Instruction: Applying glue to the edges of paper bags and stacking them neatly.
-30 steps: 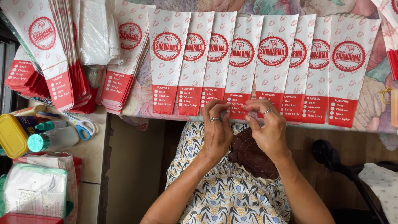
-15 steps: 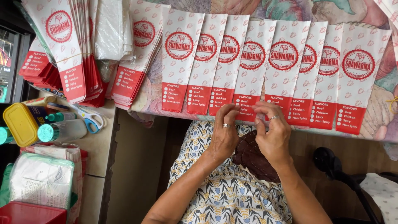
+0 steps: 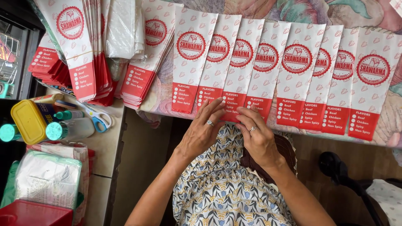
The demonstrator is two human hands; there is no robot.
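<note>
A row of several white-and-red paper sleeves (image 3: 268,71) lies overlapped along the table's near edge, red ends toward me. My left hand (image 3: 203,132), with a ring, rests fingers spread on the red bottom end of one sleeve (image 3: 232,106) in the middle of the row. My right hand (image 3: 257,136), also ringed, touches the same sleeve's lower edge from the right. Neither hand lifts anything. Below the hands lies my lap in a patterned dress (image 3: 222,188).
Stacks of the same sleeves (image 3: 79,50) stand at the left. A side counter holds a yellow-lidded box (image 3: 29,121), teal-capped bottles (image 3: 67,129), blue-handled scissors (image 3: 98,119) and a plastic-wrapped packet (image 3: 48,180). A floral cloth (image 3: 293,12) covers the table. A dark stand (image 3: 339,175) is at right.
The view has shifted, so the sleeves sit lower and to the right. Both hands have stayed together at the red end of a sleeve, fingers now flatter.
</note>
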